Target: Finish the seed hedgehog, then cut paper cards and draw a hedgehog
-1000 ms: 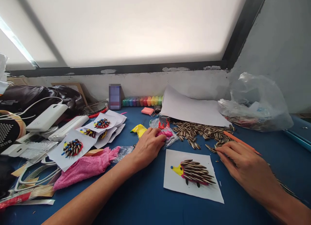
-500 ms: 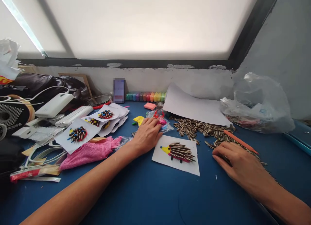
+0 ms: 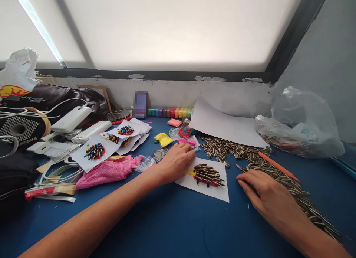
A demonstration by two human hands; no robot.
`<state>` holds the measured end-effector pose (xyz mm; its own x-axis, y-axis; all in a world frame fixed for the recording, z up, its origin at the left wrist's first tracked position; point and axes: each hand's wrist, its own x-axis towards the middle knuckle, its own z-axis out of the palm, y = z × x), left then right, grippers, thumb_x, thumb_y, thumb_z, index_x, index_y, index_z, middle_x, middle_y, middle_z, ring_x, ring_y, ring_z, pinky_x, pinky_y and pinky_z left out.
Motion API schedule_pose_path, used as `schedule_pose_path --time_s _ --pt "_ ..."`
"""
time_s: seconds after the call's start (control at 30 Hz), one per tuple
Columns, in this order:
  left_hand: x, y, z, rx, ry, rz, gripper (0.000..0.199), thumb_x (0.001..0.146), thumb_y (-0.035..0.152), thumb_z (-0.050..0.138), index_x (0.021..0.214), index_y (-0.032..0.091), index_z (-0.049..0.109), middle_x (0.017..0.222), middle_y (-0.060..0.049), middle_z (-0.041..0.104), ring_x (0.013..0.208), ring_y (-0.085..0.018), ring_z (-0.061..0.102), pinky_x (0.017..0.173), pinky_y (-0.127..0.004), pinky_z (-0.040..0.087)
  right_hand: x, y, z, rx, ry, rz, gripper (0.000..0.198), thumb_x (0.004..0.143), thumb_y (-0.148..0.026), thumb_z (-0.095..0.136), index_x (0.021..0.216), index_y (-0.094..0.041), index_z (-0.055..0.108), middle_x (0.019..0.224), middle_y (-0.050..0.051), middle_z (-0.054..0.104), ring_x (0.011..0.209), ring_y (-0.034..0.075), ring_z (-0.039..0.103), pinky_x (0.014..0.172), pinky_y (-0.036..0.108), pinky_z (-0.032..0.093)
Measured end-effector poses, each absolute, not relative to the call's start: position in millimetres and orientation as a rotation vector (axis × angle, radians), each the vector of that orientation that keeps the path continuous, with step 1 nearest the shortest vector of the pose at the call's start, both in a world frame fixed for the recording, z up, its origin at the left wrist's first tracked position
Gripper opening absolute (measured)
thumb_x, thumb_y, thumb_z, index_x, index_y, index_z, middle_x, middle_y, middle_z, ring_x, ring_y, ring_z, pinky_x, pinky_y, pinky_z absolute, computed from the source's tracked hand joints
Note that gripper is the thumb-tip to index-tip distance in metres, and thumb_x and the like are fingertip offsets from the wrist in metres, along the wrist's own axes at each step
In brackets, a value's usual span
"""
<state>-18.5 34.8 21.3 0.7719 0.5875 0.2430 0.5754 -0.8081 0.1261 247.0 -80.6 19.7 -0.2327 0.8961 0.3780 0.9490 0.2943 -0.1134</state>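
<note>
A white paper card point(image 3: 214, 192) lies on the blue table with a hedgehog point(image 3: 208, 176) made of sunflower seeds, a yellow clay face and a pink base. My left hand point(image 3: 178, 161) rests over the card's upper left corner and covers the hedgehog's nose; its fingers lie bent and loose, fingertips partly hidden. Bright pink clay point(image 3: 189, 141) on a clear wrapper is just beyond them. My right hand point(image 3: 267, 193) rests at the edge of the sunflower seeds point(image 3: 236, 148), thumb and forefinger slightly apart, with nothing visible between them.
An orange stick-like tool point(image 3: 278, 166) lies on the seeds, beside white paper point(image 3: 228, 124) and a plastic bag point(image 3: 303, 128). Yellow clay point(image 3: 163, 139) is near centre. Leftward are more hedgehog cards point(image 3: 96, 152), a pink cloth point(image 3: 108, 173), cables and white power banks point(image 3: 71, 118).
My left hand has moved right and towards me, from the clay wrappers onto the card's corner. The right hand has shifted slightly left. The view has turned a little left.
</note>
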Motion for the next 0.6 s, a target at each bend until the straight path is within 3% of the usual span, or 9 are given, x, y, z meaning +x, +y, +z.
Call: schedule_pose_path --time_s 0.17,0.6 --pt "-21.9 39.5 19.4 2.851 0.943 0.413 0.012 0.094 0.015 0.052 0.101 0.015 0.062 0.103 -0.009 0.064 0.094 -0.021 0.058 0.087 -0.036 0.047 246.1 -81.6 16.0 -1.689 -2.193 -0.185 0.035 0.099 -0.036 0.041 0.088 -0.024 0.072 0.091 0.007 0.074 0.08 0.024 0.074 0.063 0.036 0.06" --pt "-20.2 40.9 19.7 2.734 0.979 0.444 0.01 0.088 0.009 0.055 0.095 0.016 0.059 0.097 -0.007 0.065 0.094 -0.023 0.057 0.088 -0.039 0.045 242.2 -81.1 17.5 -1.75 -2.089 -0.006 0.031 0.095 -0.038 0.046 0.088 -0.026 0.073 0.091 0.006 0.074 0.078 0.025 0.073 0.063 0.038 0.06"
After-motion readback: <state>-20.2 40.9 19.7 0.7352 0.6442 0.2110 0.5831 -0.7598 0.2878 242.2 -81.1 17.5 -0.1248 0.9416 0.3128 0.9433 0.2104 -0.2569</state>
